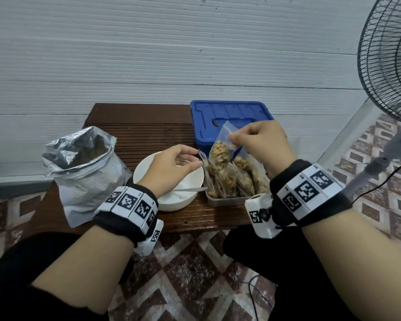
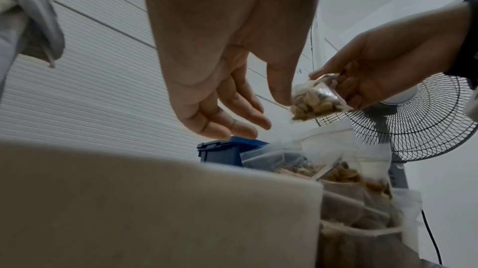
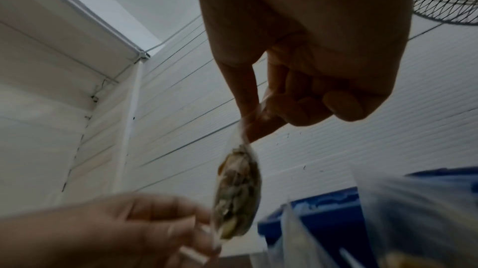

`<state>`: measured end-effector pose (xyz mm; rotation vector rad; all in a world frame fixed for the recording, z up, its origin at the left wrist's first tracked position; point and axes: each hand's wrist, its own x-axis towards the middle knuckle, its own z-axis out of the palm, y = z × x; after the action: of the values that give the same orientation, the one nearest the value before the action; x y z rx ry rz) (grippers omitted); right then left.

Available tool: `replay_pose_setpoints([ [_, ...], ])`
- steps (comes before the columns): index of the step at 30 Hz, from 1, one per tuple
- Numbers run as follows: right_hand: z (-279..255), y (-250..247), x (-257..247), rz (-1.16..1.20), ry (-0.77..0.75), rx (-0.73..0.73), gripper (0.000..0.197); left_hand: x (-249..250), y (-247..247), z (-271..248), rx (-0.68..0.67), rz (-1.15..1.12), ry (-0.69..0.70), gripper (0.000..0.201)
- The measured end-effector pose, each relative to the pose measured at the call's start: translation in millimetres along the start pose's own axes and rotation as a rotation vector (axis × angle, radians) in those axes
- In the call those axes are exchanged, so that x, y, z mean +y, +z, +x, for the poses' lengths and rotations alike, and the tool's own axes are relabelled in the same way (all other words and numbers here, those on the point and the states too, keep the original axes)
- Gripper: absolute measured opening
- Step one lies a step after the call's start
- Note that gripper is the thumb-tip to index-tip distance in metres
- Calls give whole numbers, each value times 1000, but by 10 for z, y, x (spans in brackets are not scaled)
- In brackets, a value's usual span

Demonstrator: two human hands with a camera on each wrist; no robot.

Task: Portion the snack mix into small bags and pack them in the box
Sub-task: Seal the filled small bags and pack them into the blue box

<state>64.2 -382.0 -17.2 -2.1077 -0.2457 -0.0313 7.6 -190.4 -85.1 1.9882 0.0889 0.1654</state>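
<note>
My right hand [image 1: 262, 144] pinches a filled bag [image 1: 222, 151] above the tray [image 1: 227, 201]; my left hand [image 1: 171, 167] hangs relaxed over the bowl [image 1: 183, 198], blue box [image 1: 229, 117] behind.

On the table [image 1: 148, 133], the bowl [image 1: 190, 181] is the landmark. Left of it stands the foil bag [image 1: 88, 172]; right of it the tray [image 1: 227, 200] holding filled small bags [image 1: 227, 177]. Behind the tray sits the lidded box [image 1: 229, 117]. A spoon [image 1: 190, 189] lies in the bowl. A fan [image 1: 389, 66] stands far right, off the table.
</note>
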Motion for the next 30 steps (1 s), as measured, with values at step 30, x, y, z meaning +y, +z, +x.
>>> replay_pose_setpoints([
  [30,-155,336,248,-260,-82,-34,16,-43,433,30,88,509,34,34],
])
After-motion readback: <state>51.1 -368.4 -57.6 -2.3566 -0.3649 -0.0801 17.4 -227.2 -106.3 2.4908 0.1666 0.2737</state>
